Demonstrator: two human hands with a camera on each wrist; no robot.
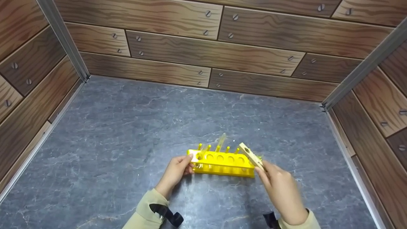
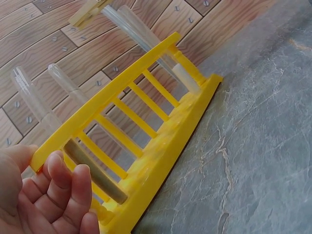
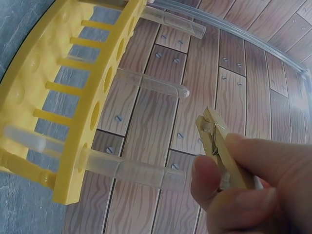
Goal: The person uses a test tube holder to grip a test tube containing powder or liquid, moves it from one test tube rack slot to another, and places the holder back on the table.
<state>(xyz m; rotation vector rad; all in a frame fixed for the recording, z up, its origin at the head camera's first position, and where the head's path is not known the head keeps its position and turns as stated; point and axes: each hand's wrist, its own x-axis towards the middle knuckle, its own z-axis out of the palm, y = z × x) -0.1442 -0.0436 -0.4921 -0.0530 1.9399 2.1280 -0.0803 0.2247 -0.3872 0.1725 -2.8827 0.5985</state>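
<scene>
My left hand (image 1: 175, 170) grips the left end of a yellow test tube rack (image 1: 222, 163), thumb on its top rail. Above the rack's right end, my right hand (image 1: 281, 184) pinches a wooden test tube clamp (image 3: 222, 146). In the right wrist view the clamp's tip is apart from the tubes. A tube with white contents at its bottom (image 3: 141, 170) stands in the rack's right end. Brownish contents fill the lower part of a tube (image 2: 95, 170) beside my left fingers. Between them, a clear tube (image 3: 156, 85) sits rounded end up on a rear peg.
The rack stands on a grey marbled tabletop (image 1: 143, 127). Wood-patterned panels (image 1: 178, 47) enclose the back and both sides, with metal posts (image 1: 68, 41) at the corners. Black straps (image 1: 165, 213) circle the wrists.
</scene>
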